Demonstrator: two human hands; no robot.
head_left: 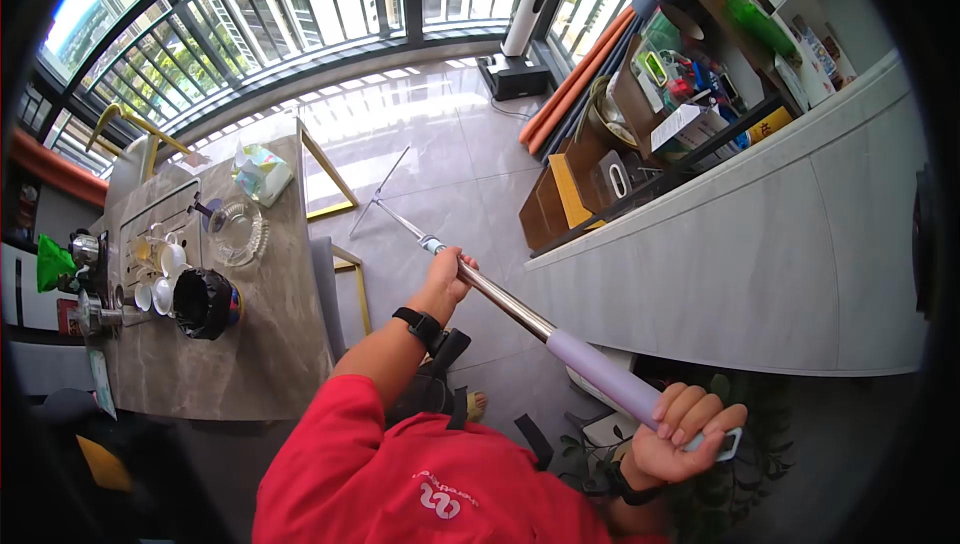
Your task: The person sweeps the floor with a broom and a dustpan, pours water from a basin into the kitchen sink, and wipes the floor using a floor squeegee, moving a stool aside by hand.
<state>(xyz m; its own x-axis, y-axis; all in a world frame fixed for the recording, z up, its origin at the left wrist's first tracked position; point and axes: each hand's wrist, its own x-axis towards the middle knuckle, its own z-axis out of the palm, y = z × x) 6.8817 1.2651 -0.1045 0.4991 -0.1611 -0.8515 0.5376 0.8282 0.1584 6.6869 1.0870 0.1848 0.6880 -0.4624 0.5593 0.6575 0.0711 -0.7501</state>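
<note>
A long-handled mop (pixel 505 304) crosses the view diagonally. It has a silver pole, a lilac grip and a thin bar-like head (pixel 378 199) low over the grey tiles; whether a pad is on it I cannot tell. My left hand (pixel 450 277) is closed around the lower pole, just behind a pale joint. At the upper end, my right hand (pixel 685 434) wraps the lilac grip near its hanging loop. The head is beside a chair's gold leg (pixel 335 184), left of the wooden shelf unit.
On the left stands a marble table (pixel 270 354) with a glass ashtray (pixel 238 232), cups, a tissue pack (pixel 262 174) and a black-lined bin (pixel 203 304). An upright vacuum (pixel 522 29) stands by the railed windows. To the right are a cluttered shelf (pixel 560 199), a curved pale cabinet (pixel 700 274) and a plant.
</note>
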